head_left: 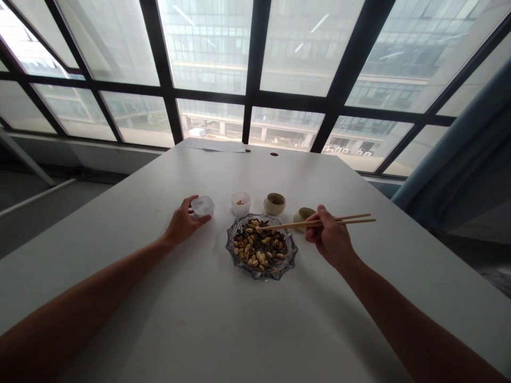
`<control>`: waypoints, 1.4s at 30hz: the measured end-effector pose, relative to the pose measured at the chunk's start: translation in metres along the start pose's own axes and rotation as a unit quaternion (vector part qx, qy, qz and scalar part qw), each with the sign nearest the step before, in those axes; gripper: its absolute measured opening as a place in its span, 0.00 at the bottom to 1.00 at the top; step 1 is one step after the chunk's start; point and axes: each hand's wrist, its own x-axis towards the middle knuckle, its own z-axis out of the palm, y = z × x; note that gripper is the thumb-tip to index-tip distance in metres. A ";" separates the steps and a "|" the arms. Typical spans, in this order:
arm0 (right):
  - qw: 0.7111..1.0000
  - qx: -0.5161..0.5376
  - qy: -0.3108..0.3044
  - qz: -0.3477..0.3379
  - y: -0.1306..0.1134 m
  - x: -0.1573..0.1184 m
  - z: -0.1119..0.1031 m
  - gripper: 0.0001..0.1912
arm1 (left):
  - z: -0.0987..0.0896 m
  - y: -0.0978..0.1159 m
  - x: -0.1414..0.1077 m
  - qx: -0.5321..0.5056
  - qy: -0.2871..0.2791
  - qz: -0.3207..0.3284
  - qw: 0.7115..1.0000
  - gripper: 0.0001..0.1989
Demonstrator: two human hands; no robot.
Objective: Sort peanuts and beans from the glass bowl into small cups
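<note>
My left hand (184,221) is curled around a small clear plastic container (203,206) at the left, thumb and fingers on its sides. In my right hand (328,234) is a pair of wooden chopsticks (289,225), their tips over the glass bowl (235,259). That scalloped bowl holds mixed nuts (261,255), with peanuts and dark seeds among them. Whether the tips pinch a nut is too small to tell. A second clear container (241,209) with a few nuts inside stands behind the bowl. My right hand partly hides a beige cup (302,214).
Another beige cup (274,205) stands behind the glass bowl on the white table (191,324). White papers (215,146) lie at the table's far edge, near a hole (273,154). Large windows rise beyond, and a blue curtain (459,133) hangs at the right.
</note>
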 end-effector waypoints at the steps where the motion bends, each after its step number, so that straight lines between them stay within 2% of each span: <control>1: 0.999 0.025 0.016 0.023 0.003 0.003 0.000 0.27 | 0.001 0.000 -0.001 0.005 0.015 0.035 0.999 0.38; 5: 0.996 0.069 0.042 0.046 0.013 0.009 -0.001 0.25 | 0.004 0.000 -0.002 0.049 0.062 0.180 0.980 0.31; 7: 0.996 0.077 0.035 0.034 0.016 0.010 -0.001 0.24 | 0.004 0.001 -0.002 0.062 0.068 0.220 0.971 0.29; 10: 0.996 0.081 0.034 0.023 0.021 0.011 -0.002 0.24 | 0.005 0.000 0.000 0.068 0.075 0.240 0.965 0.29; 17: 0.997 0.076 0.032 -0.007 0.032 0.016 -0.009 0.26 | 0.009 -0.004 0.000 0.052 0.068 0.199 0.976 0.30; 23: 0.996 0.065 0.041 -0.039 0.038 0.022 -0.014 0.27 | 0.010 -0.006 0.006 0.023 0.028 0.068 0.997 0.37; 27: 0.995 0.034 0.037 -0.085 0.032 0.024 -0.015 0.29 | 0.011 -0.013 0.011 0.029 0.008 -0.003 1.000 0.41; 29: 0.991 -0.003 0.027 -0.131 0.023 0.022 -0.016 0.31 | 0.011 -0.015 0.012 0.035 0.013 -0.003 0.999 0.43; 31: 0.982 -0.061 -0.013 -0.181 0.008 0.017 -0.019 0.32 | 0.008 -0.013 0.011 0.047 0.044 0.027 0.998 0.43; 34: 0.959 -0.165 -0.127 -0.192 -0.019 0.009 -0.026 0.31 | 0.001 0.007 0.008 0.084 0.086 0.123 0.985 0.40; 35: 0.955 -0.180 -0.137 -0.192 -0.027 0.007 -0.028 0.31 | 0.000 0.019 0.007 0.096 0.082 0.160 0.979 0.37; 38: 0.956 -0.175 -0.064 -0.225 -0.046 0.010 -0.037 0.30 | 0.008 0.066 0.008 0.104 0.029 0.245 0.963 0.28; 40: 0.958 -0.167 0.002 -0.233 -0.054 0.016 -0.044 0.29 | 0.029 0.103 0.012 0.099 -0.046 0.269 0.957 0.25; 42: 0.958 -0.181 0.052 -0.218 -0.059 0.022 -0.054 0.28 | 0.059 0.138 0.018 0.107 -0.154 0.278 0.942 0.27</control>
